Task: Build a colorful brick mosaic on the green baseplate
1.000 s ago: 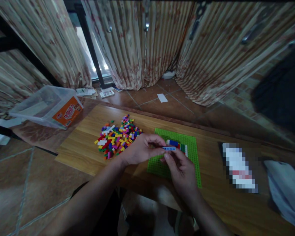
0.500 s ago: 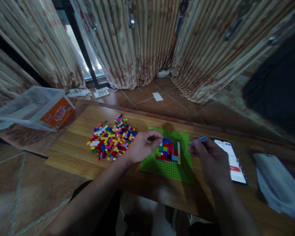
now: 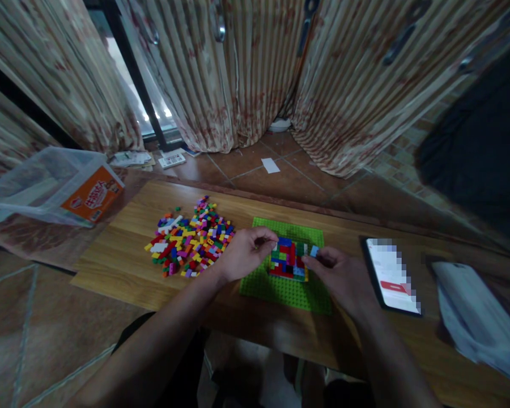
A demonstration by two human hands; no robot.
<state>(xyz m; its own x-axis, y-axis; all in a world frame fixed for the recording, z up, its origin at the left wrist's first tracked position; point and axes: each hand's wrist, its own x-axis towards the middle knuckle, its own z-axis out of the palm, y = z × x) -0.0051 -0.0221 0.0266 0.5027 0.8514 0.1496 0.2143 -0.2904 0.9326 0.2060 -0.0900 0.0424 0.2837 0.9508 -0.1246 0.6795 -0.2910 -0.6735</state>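
Note:
A flat build of coloured toy bricks (image 3: 287,262) sits on a green baseplate (image 3: 287,297) on the wooden bench. My right hand (image 3: 344,275) is at the build's right edge, thumb and fingers closed on a blue toy brick (image 3: 314,250), mostly hidden by the fingers. At the build's left edge is my left hand (image 3: 246,252), its thumb and forefinger pinched together. A tiny pale spot shows at those fingertips; I cannot tell what it is. To the left of this hand lies a loose pile of mixed toy bricks (image 3: 191,241).
A phone (image 3: 393,277) with a lit screen lies right of the baseplate, and a clear plastic bag (image 3: 476,311) beyond it. A clear plastic bin (image 3: 46,187) with an orange label stands at the far left. Curtains (image 3: 246,73) hang behind the bench (image 3: 114,255).
My right hand has moved left with the blue toy brick, from beside the baseplate to the build's right edge, uncovering more of the phone. My left hand has stayed nearly still.

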